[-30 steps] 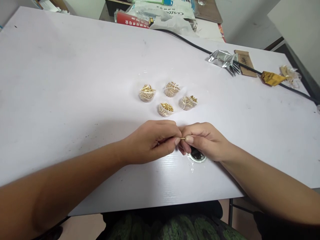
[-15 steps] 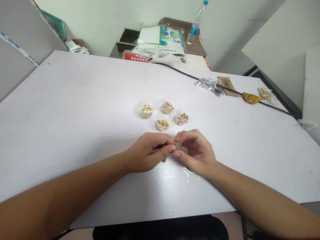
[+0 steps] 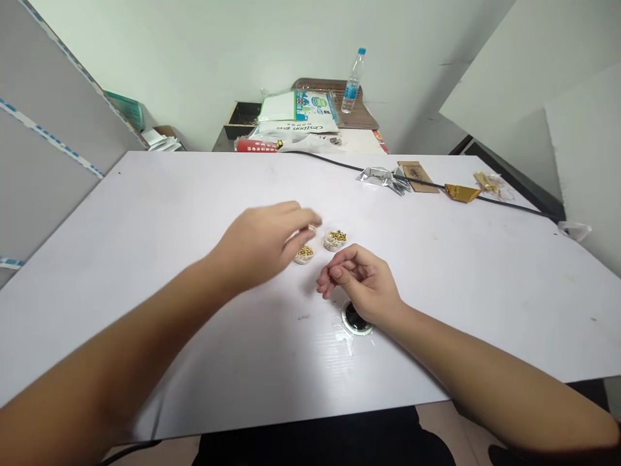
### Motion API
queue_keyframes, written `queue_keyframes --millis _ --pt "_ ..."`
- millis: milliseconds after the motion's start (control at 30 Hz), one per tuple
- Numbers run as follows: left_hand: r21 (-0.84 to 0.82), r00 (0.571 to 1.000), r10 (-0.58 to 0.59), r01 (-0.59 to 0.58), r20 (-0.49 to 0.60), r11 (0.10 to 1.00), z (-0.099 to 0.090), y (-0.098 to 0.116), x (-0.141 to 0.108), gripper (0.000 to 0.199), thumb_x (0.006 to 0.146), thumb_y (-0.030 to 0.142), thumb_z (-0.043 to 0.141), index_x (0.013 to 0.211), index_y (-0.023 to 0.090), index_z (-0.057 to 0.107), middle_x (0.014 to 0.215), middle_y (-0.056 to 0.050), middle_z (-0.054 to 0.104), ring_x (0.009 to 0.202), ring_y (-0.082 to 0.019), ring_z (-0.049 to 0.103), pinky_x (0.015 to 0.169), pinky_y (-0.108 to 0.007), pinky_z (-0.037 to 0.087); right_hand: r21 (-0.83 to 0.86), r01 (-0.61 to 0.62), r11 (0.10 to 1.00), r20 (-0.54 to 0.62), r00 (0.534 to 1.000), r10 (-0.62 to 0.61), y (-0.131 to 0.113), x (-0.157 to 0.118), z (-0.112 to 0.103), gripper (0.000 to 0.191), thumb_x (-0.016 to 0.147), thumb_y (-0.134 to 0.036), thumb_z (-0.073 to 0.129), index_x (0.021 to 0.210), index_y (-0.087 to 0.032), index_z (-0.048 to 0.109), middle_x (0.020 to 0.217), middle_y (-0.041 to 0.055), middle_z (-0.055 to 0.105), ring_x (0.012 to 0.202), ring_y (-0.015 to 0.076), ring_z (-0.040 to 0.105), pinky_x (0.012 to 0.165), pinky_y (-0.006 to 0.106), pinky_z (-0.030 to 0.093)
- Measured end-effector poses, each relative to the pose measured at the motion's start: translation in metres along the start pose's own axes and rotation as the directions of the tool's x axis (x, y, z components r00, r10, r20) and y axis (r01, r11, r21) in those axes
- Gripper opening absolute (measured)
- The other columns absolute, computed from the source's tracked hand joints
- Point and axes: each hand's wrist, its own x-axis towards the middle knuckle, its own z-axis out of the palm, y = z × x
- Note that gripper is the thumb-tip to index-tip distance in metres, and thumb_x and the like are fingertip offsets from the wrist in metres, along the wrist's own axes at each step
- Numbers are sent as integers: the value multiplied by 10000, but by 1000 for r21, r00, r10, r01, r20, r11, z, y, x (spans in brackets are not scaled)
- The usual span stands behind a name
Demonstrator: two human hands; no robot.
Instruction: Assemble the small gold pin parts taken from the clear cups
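Reaching over the small tubs, my left hand [image 3: 264, 243] has its thumb and fingers apart, with nothing visible between them. It hides most of the two rear tubs. A tub of small gold pieces [image 3: 304, 254] shows just under its fingertips, and another such tub [image 3: 335, 240] stands to the right. My right hand [image 3: 361, 278] is raised above the white table [image 3: 233, 375], nearer to me, thumb pressed to its curled fingers; whatever it pinches is too small to name. A round black piece with a pale rim [image 3: 356, 318] is partly under the right hand.
A black cable [image 3: 334, 160] crosses the table's back edge, beside a silver packet [image 3: 378, 176], a brown card [image 3: 418, 177] and a gold packet [image 3: 462, 193]. Behind the table stand a water bottle [image 3: 352, 84], a black tray [image 3: 242, 120] and plastic-wrapped packages [image 3: 315, 110].
My hands have parted. The left has moved forward over the tubs and its fingers have opened; the right remains closed near its earlier place. The view has tilted up, and more of the round black piece shows.
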Motion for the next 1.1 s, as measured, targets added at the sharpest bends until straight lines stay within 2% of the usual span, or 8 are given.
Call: queue_keyframes --millis 33,100,200,233,300,567,833,1100 --pt "90 994 -55 47 90 995 -5 0 11 224 931 237 491 1051 229 680 875 -18 713 724 -156 616 630 -249 397 -27 -13 1000 -2 1000 13 1 1 -1 235 897 -385 681 886 -180 569 704 20 683 613 134 670 578 285 579" --pt "214 943 -92 23 319 977 -11 3 32 209 900 241 506 950 238 708 808 -31 707 706 -180 620 590 -255 361 -77 -25 997 -9 1000 24 4 3 -2 248 883 -396 693 901 -166 600 700 19 671 592 121 651 590 284 571" --pt "372 770 -221 -23 598 928 -11 17 54 121 749 149 609 773 183 723 752 -78 685 599 -169 597 561 -259 359 -134 -13 991 -25 1000 10 8 6 -4 263 872 -414 694 914 -164 624 688 16 657 580 118 631 596 290 557" --pt "401 735 -246 -39 632 915 -10 21 58 130 701 114 626 762 174 724 768 -88 688 591 -169 596 557 -258 367 -149 -4 989 -28 1000 0 9 6 -5 264 868 -416 694 915 -165 627 685 15 654 583 120 628 601 293 555" --pt "414 715 -249 -62 654 908 -5 28 63 172 655 70 631 766 163 723 769 -100 692 600 -179 607 563 -262 388 -171 11 985 -27 1000 -16 10 7 -5 253 867 -407 691 917 -167 630 684 12 648 586 117 621 608 290 550" --pt "390 713 -205 -103 670 915 14 18 66 121 608 45 622 639 149 674 705 -118 697 623 -231 632 573 -304 394 -226 -95 969 17 995 101 12 7 -3 230 859 -395 674 903 -172 638 737 23 650 602 117 614 574 266 531" --pt "347 722 -96 -208 685 915 2 16 64 125 619 47 597 617 157 657 645 -81 655 564 -167 549 522 -286 280 -276 -139 951 8 989 147 15 6 -5 233 859 -396 664 912 -170 649 718 26 667 590 125 628 586 278 535" --pt "241 804 20 -202 594 949 2 -2 56 206 691 41 570 700 211 685 718 -39 661 603 -155 531 552 -284 257 -290 -138 947 10 989 147 15 6 -6 219 861 -386 659 921 -175 655 706 23 672 570 124 616 526 256 499"
